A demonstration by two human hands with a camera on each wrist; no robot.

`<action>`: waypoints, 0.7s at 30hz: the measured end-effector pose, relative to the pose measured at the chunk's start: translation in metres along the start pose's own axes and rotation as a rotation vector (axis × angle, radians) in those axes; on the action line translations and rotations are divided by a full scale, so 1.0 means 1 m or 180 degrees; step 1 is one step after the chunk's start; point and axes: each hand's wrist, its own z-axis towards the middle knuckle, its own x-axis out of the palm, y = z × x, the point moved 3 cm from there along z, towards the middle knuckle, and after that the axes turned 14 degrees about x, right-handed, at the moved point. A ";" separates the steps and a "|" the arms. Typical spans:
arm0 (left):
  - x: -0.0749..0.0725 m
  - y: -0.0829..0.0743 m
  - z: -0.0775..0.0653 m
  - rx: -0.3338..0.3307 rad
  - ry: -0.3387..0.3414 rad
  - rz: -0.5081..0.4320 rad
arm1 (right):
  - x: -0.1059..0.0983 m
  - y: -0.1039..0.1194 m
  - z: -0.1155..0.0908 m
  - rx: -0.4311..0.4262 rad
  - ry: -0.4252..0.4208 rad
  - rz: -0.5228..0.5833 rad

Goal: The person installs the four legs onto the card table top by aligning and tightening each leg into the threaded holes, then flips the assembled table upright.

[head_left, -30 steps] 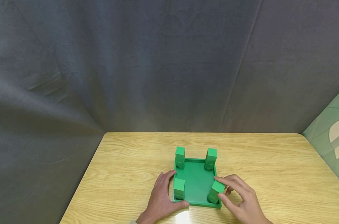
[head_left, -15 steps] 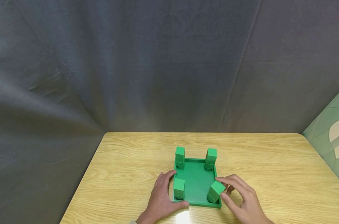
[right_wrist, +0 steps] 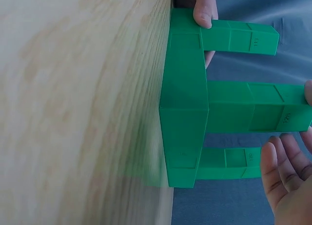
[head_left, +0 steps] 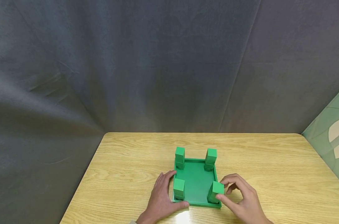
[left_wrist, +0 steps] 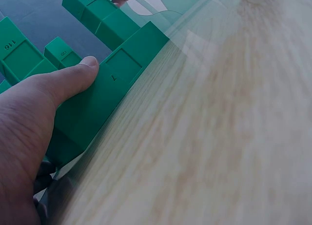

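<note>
A square green tray (head_left: 197, 183) lies on the table with a tall green block post at each corner. My left hand (head_left: 160, 200) holds its near-left corner, thumb along the front wall and fingers by the left side. Beside the thumb stands the near-left block (head_left: 179, 186). My right hand (head_left: 243, 199) pinches the top of the near-right block (head_left: 217, 189) between thumb and forefinger. In the right wrist view that block (right_wrist: 268, 108) rises from the tray corner, with number markings on its side; the other fingers are loosely bent beside it.
Two more green posts, the far-left block (head_left: 180, 157) and the far-right block (head_left: 211, 158), stand at the tray's back corners. The wooden table (head_left: 130, 161) ends at a dark grey curtain (head_left: 169, 68). A green patterned panel (head_left: 337, 137) lies beyond the right edge.
The near-right block has turned from a skewed angle to nearly in line with the tray. My right thumb and forefinger have shifted around its top. The left hand and tray have stayed put.
</note>
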 end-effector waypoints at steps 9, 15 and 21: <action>0.000 0.000 0.000 0.0019 -0.0004 0.0005 | 0.003 -0.003 -0.001 -0.0299 0.0114 0.0133; 0.000 0.000 0.000 0.0012 0.0001 -0.0028 | 0.004 -0.003 -0.003 -0.0471 0.0295 0.0148; 0.000 0.001 0.000 0.0008 -0.0001 -0.0033 | 0.004 -0.002 -0.003 -0.0421 0.0309 0.0088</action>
